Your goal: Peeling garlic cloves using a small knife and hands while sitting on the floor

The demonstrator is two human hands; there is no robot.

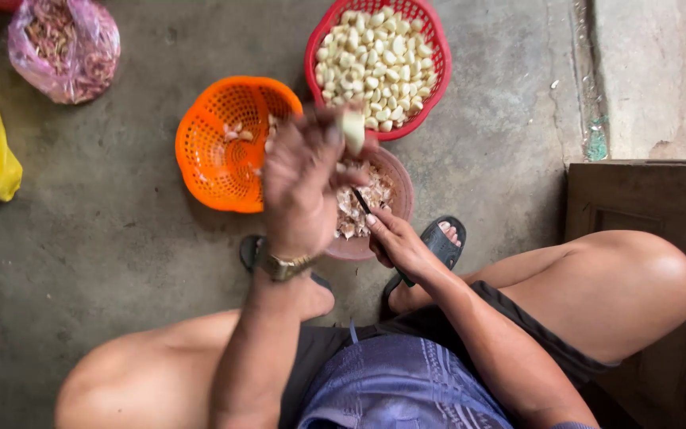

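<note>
the left hand [302,187], raised over the brown bowl [400,191], pinches a peeled clove [352,127], the right hand [398,242] closed round a knife [363,202]; best keep the blade low and drop the clove cleanly into the red basket [438,75].

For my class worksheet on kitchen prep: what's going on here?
A person squats on a grey concrete floor, peeling garlic. The left hand lifts a pale peeled clove; the right hand holds a small dark knife over a brown bowl of papery skins. Ahead sit a red plastic basket of peeled cloves and a nearly empty orange plastic basket.
</note>
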